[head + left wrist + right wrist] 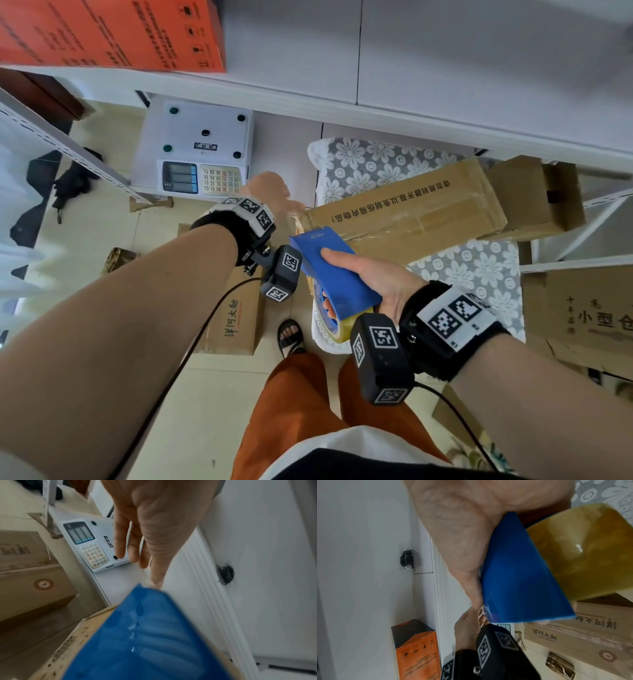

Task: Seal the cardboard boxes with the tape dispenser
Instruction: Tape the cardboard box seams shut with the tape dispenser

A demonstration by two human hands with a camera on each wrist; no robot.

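Note:
A long cardboard box (411,209) with printed characters lies on a flower-patterned cover. My right hand (376,281) grips a blue tape dispenser (329,270) with a yellowish tape roll (356,325) at its rear; the dispenser's front edge sits at the box's near left end. In the right wrist view the dispenser (518,574) and roll (583,551) fill the frame under my palm. My left hand (274,195) hovers at that same box end with straight fingers. In the left wrist view its thumb (157,574) reaches down to the dispenser's tip (145,635). It holds nothing.
A white electronic scale (198,150) stands on the floor to the left of the box. An orange carton (109,31) sits on the white shelf (445,85) above. Other cardboard boxes lie on the floor (236,318), at the right (589,308), and behind the long box (534,198).

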